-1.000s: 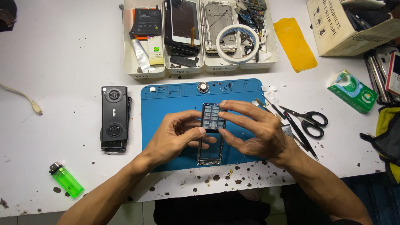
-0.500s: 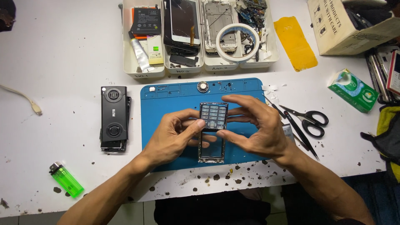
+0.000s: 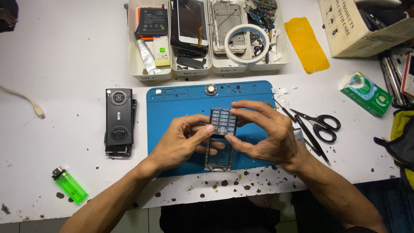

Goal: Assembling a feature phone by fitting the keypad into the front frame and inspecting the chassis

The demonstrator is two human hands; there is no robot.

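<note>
A small dark keypad panel [image 3: 223, 121] with rows of grey keys is held over a blue work mat [image 3: 172, 108]. My right hand [image 3: 263, 133] pinches its right and lower edges with thumb and fingers. My left hand [image 3: 181, 140] presses its thumb on the panel's left side and also steadies a thin phone frame [image 3: 217, 155] that lies flat on the mat just below the keypad. The frame's upper end is hidden behind the panel and my fingers.
A black phone body [image 3: 119, 121] lies left of the mat, a green lighter [image 3: 69, 184] near the front edge. Black scissors [image 3: 321, 123] and tweezers [image 3: 308, 136] lie right of the mat. White trays [image 3: 148, 73] of phone parts, a tape roll [image 3: 246, 38], a yellow cloth [image 3: 306, 43], cardboard box [image 3: 366, 26] and green carton [image 3: 366, 94] sit behind.
Both hands shifted slightly, and the keypad panel rose and tilted a little above the frame. My right fingers spread further over its top edge.
</note>
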